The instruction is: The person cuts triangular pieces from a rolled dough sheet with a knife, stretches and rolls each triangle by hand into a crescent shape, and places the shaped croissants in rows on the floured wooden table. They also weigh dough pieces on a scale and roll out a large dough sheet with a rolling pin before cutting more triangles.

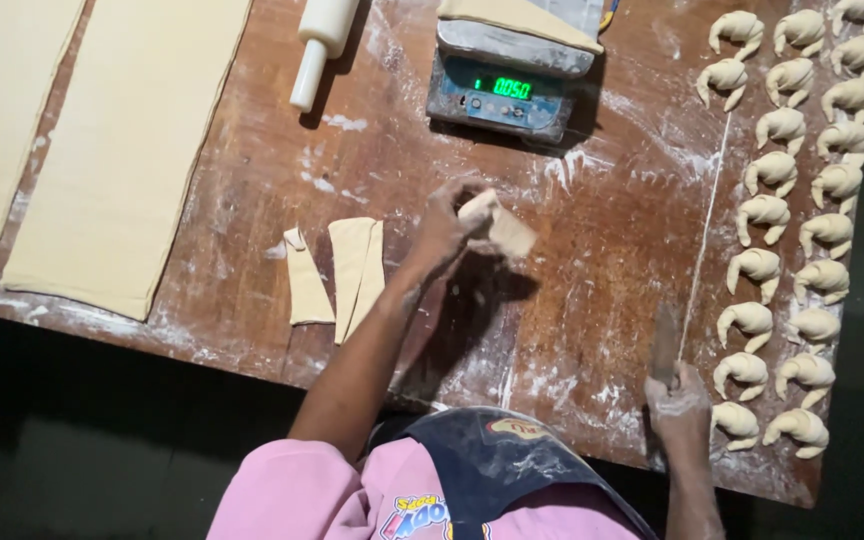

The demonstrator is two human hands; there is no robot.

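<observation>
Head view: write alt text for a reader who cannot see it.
A person's left hand lifts a small piece of dough above a floured wooden table, while the right hand grips a knife. Rows of shaped croissants lie right; dough sheets, cut strips, a rolling pin and a scale lie beyond.

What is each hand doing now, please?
Left hand: shut on a dough piece.
Right hand: shut on a knife.

You see the desk [602,260] evenly lit from above; the floor around it falls into near darkness. A soft shadow lies under the left hand [447,225], which is motion-blurred. The scale display [512,88] glows.
</observation>
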